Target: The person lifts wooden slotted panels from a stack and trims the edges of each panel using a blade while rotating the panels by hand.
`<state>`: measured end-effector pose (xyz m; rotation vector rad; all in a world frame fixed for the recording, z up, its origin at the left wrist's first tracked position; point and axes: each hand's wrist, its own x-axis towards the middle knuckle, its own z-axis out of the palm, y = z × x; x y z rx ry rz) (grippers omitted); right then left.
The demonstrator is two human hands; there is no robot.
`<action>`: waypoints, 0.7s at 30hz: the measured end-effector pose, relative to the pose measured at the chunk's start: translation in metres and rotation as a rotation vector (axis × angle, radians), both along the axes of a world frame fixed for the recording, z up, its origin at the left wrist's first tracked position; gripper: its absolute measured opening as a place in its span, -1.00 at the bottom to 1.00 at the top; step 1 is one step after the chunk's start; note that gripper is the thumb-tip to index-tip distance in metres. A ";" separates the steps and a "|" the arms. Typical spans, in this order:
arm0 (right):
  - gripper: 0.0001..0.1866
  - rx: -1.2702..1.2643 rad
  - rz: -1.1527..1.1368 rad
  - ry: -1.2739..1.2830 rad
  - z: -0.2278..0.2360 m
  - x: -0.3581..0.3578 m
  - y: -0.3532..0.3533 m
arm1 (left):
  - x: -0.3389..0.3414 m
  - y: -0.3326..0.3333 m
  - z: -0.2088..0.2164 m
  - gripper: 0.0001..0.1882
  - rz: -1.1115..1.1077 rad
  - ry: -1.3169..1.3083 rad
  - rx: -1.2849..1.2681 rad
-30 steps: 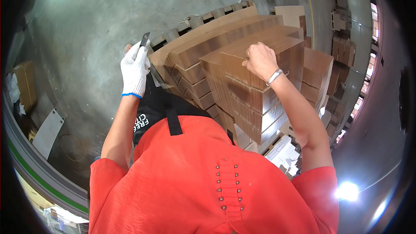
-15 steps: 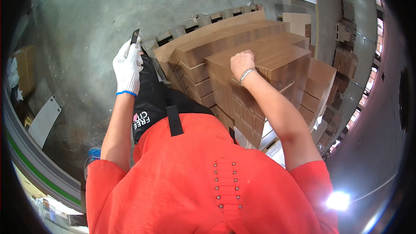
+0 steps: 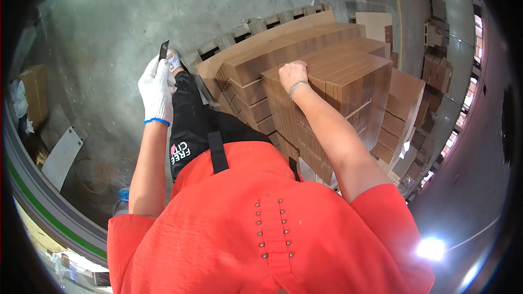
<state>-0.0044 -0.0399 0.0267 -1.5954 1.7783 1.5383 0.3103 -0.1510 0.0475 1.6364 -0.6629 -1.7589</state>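
My left hand (image 3: 157, 88), in a white knitted glove with a blue cuff, is closed round a utility knife. Its dark, slant-tipped blade (image 3: 164, 49) points up and away from me; the handle is hidden in the glove. Over on the right, my bare right hand (image 3: 293, 75), with a silver bracelet (image 3: 297, 88) at the wrist, rests as a fist at the top near-left edge of a bundle of flattened brown cardboard boxes (image 3: 348, 73). Its fingers are curled under, so whatever they grip is hidden. The bundle sits on top of a high stack.
More cardboard bundles (image 3: 283, 51) stand behind, beside a wooden pallet (image 3: 224, 42). Bare concrete floor (image 3: 120, 27) lies at the far left. A brown carton (image 3: 36, 93) and a white panel (image 3: 62, 158) are at the left, near a grey and green machine edge (image 3: 60, 212).
My right hand has slid left along the top of the cardboard bundle to its near edge. My left hand has shifted slightly left and down with the knife.
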 end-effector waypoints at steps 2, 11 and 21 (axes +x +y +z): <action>-0.78 -0.114 0.029 -0.093 -0.008 -0.010 0.006 | -0.003 -0.007 0.006 -0.71 0.007 0.011 -0.013; -0.79 -0.269 -0.003 -0.162 -0.015 -0.006 0.023 | 0.007 0.005 0.031 -0.80 -0.088 -0.151 -0.238; -0.78 -0.478 0.075 -0.119 -0.034 0.003 0.016 | 0.019 0.017 0.027 -0.76 -0.063 0.010 -0.274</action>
